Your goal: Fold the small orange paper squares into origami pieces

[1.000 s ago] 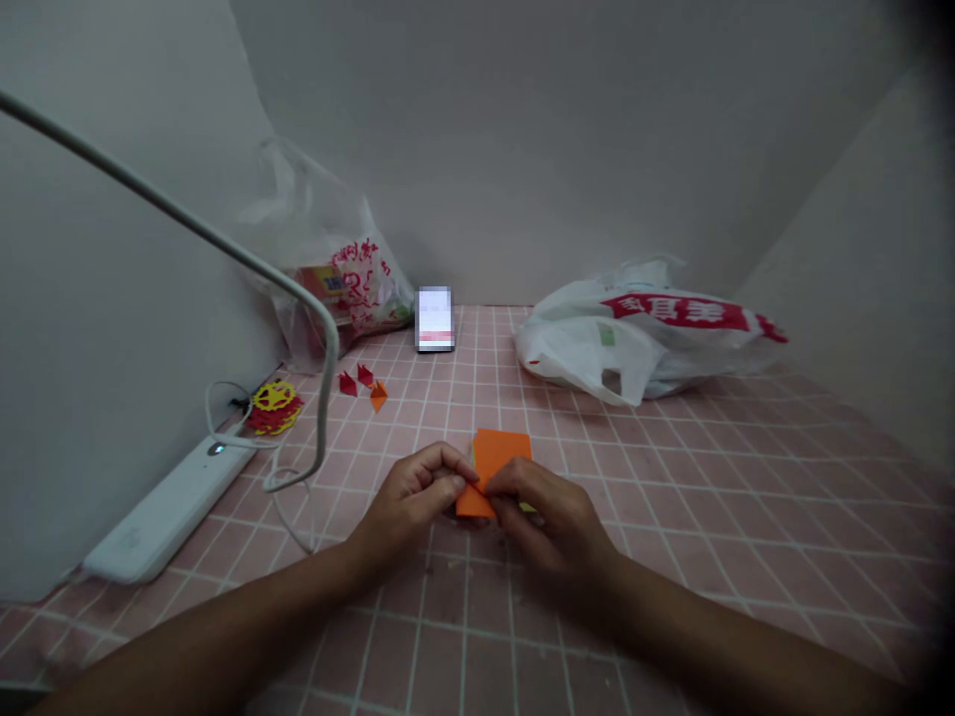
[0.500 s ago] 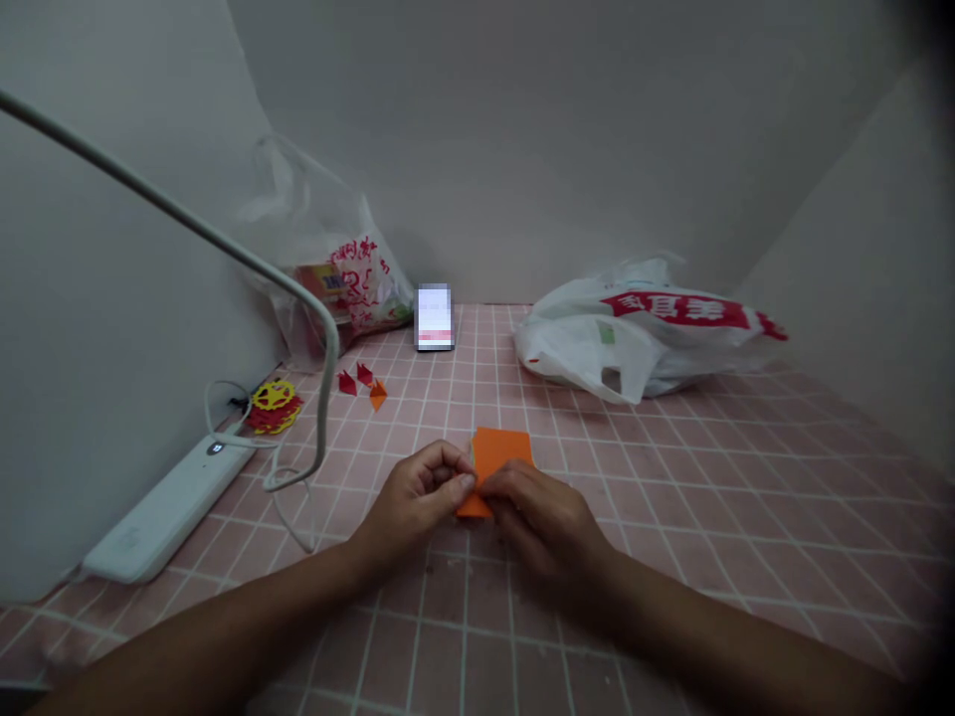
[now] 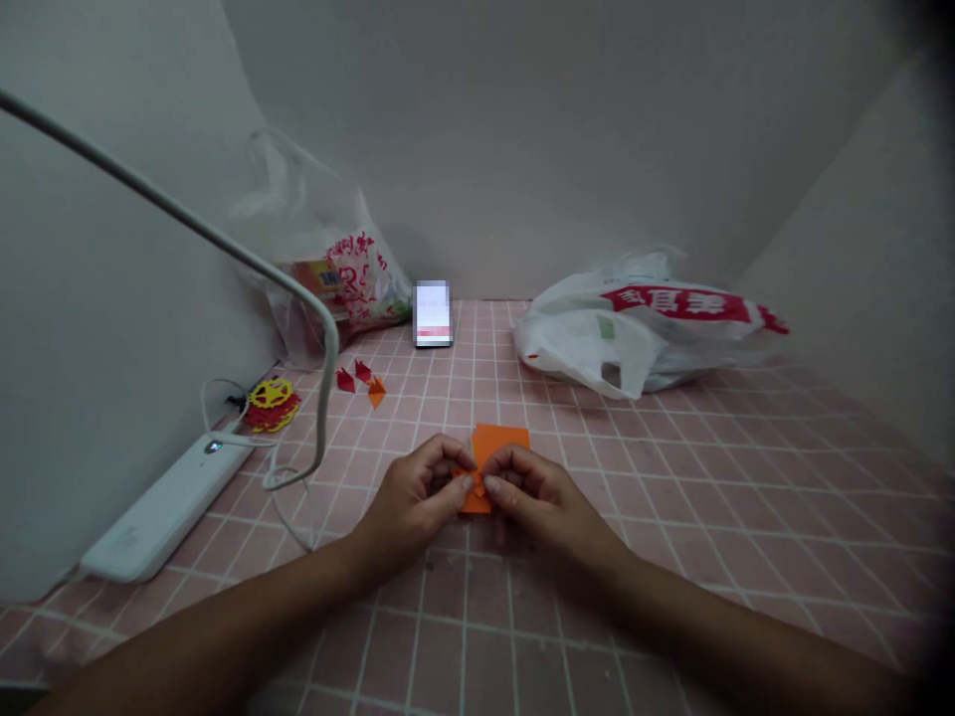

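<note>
A small piece of folded orange paper (image 3: 478,485) is held between my two hands. My left hand (image 3: 422,487) pinches its left side between thumb and curled fingers. From the right, my right hand (image 3: 548,494) pinches the other side, thumb and forefinger meeting close to the left fingertips. Directly under the hands lie orange paper sheets (image 3: 504,441), partly covered by the fingers. Farther off to the left rest two small red folded papers (image 3: 353,375) and an orange folded paper (image 3: 376,392).
A white power strip (image 3: 168,507) with cables runs along the left wall, beside yellow and red cut-out shapes (image 3: 273,403). A grey curved arm (image 3: 239,259) crosses the left. At the back stand a clear bag (image 3: 365,278), a phone (image 3: 433,313) and a white plastic bag (image 3: 582,343).
My right hand has turned, so its thumb now shows and pinches the small folded paper. The left hand keeps nearly the same place and grip. The view has shifted slightly.
</note>
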Demonstrator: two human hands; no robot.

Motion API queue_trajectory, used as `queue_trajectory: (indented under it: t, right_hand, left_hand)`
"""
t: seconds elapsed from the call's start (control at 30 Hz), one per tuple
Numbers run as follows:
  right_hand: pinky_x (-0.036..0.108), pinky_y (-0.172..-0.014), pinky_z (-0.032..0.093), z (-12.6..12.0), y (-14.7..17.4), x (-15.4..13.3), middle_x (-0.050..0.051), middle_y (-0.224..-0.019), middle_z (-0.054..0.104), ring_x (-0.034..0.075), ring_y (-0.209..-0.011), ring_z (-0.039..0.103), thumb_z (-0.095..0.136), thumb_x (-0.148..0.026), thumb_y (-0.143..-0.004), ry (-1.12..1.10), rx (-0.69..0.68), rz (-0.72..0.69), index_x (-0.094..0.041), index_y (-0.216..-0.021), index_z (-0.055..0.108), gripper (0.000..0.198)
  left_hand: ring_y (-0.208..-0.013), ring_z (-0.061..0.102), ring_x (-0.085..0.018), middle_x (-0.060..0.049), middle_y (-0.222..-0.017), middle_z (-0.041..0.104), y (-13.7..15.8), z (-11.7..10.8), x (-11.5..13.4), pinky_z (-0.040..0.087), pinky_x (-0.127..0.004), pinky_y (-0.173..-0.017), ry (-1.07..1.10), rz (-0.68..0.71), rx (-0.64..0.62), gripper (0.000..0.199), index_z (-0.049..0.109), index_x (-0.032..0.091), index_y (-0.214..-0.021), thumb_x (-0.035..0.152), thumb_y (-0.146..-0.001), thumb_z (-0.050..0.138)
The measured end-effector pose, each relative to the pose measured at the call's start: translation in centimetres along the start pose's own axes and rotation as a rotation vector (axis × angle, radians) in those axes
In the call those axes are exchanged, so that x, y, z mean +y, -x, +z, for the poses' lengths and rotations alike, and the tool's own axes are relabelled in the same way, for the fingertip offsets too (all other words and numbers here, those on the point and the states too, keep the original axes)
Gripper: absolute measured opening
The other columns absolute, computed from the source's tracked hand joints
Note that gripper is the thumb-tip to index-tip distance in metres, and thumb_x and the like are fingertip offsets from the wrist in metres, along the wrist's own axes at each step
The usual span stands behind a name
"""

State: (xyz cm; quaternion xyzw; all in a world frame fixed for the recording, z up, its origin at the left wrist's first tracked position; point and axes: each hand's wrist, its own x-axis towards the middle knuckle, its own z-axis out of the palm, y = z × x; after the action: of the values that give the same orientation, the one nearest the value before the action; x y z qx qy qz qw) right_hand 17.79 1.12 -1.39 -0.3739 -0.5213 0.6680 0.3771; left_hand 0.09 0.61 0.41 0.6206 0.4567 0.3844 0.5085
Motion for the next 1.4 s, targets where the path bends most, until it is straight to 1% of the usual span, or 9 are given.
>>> queue_trajectory:
  t: [0.1,0.23,0.37,0.5,0.63,0.87,1.07,1.23,1.4]
  right_hand:
    - [0.018,-0.039,0.035,-0.04,-0.1,0.03,-0.005,-0.059,0.058,0.008,-0.041,0.051,0.065,-0.043,-0.085,-0.033,-0.005,0.052,-0.02,-0.086,0.052,0.026]
    - [0.018,-0.038,0.034,0.0,-0.09,-0.14,-0.005,-0.055,0.057,0.007,-0.04,0.049,0.068,-0.044,-0.082,-0.023,-0.008,0.103,-0.019,-0.08,0.053,0.029]
    - [0.018,-0.038,0.032,0.07,-0.02,-0.18,-0.005,-0.053,0.056,0.007,-0.038,0.049,0.068,-0.045,-0.081,-0.045,-0.02,0.116,-0.019,-0.074,0.052,0.031]
    - [0.018,-0.038,0.031,0.03,-0.02,-0.09,-0.005,-0.053,0.057,0.006,-0.037,0.049,0.068,-0.047,-0.081,-0.07,-0.037,0.125,-0.019,-0.074,0.052,0.032]
    - [0.018,-0.037,0.03,0.01,-0.07,-0.2,-0.005,-0.05,0.056,0.006,-0.036,0.048,0.071,-0.045,-0.078,-0.079,-0.058,0.152,-0.019,-0.074,0.053,0.032]
    - [0.018,-0.038,0.03,0.04,-0.12,-0.37,-0.006,-0.048,0.057,0.007,-0.035,0.048,0.069,-0.041,-0.076,-0.099,-0.063,0.211,-0.019,-0.073,0.053,0.028]
    - [0.018,-0.038,0.032,-0.07,-0.1,-0.32,-0.005,-0.054,0.06,0.007,-0.037,0.051,0.066,-0.036,-0.078,-0.148,-0.085,0.145,-0.019,-0.077,0.054,0.021]
    - [0.017,-0.038,0.032,0.05,-0.1,-0.73,-0.008,-0.047,0.055,0.007,-0.037,0.048,0.067,-0.027,-0.074,-0.105,-0.097,0.134,-0.02,-0.08,0.052,0.018]
    - [0.018,-0.038,0.03,0.15,-0.03,-0.64,-0.008,-0.047,0.055,0.007,-0.037,0.047,0.066,-0.03,-0.076,-0.087,-0.076,0.144,-0.021,-0.079,0.05,0.018]
  left_hand:
    - [-0.061,0.049,-0.011,0.002,-0.071,0.054,0.03,-0.03,-0.11,0.037,-0.024,-0.056,-0.001,0.006,0.004,0.012,0.053,0.017,-0.092,0.026,-0.084,0.056]
    - [-0.057,0.045,-0.01,0.005,-0.066,0.049,0.09,-0.04,-0.12,0.034,-0.023,-0.053,-0.02,0.011,0.007,0.012,0.053,0.017,-0.092,0.025,-0.083,0.056]
    - [-0.056,0.045,-0.01,0.005,-0.065,0.049,0.11,-0.03,-0.03,0.034,-0.023,-0.052,-0.028,0.002,-0.002,0.012,0.052,0.017,-0.091,0.026,-0.083,0.056]
    - [-0.055,0.047,-0.01,0.004,-0.066,0.05,0.05,-0.04,-0.07,0.035,-0.024,-0.052,-0.04,0.009,-0.001,0.011,0.052,0.018,-0.091,0.025,-0.084,0.056]
    - [-0.056,0.048,-0.011,0.004,-0.067,0.051,0.07,-0.05,-0.14,0.036,-0.024,-0.053,-0.063,0.017,-0.006,0.011,0.052,0.018,-0.092,0.024,-0.084,0.055]
    - [-0.058,0.05,-0.011,0.003,-0.069,0.053,-0.19,-0.14,-0.38,0.038,-0.023,-0.054,0.052,-0.041,-0.054,0.015,0.051,0.019,-0.094,0.027,-0.084,0.058]
    - [-0.056,0.048,-0.01,0.005,-0.067,0.052,-0.2,-0.22,-0.18,0.038,-0.023,-0.054,0.107,-0.055,-0.046,0.018,0.05,0.019,-0.094,0.029,-0.083,0.06]
    - [-0.061,0.052,-0.011,0.002,-0.07,0.057,-0.09,-0.25,-0.01,0.039,-0.023,-0.056,0.044,-0.04,-0.009,0.015,0.055,0.017,-0.093,0.026,-0.082,0.06]
    - [-0.068,0.058,-0.013,-0.001,-0.074,0.061,-0.13,-0.22,-0.05,0.043,-0.025,-0.061,-0.014,-0.032,-0.004,0.012,0.062,0.016,-0.088,0.025,-0.081,0.058]
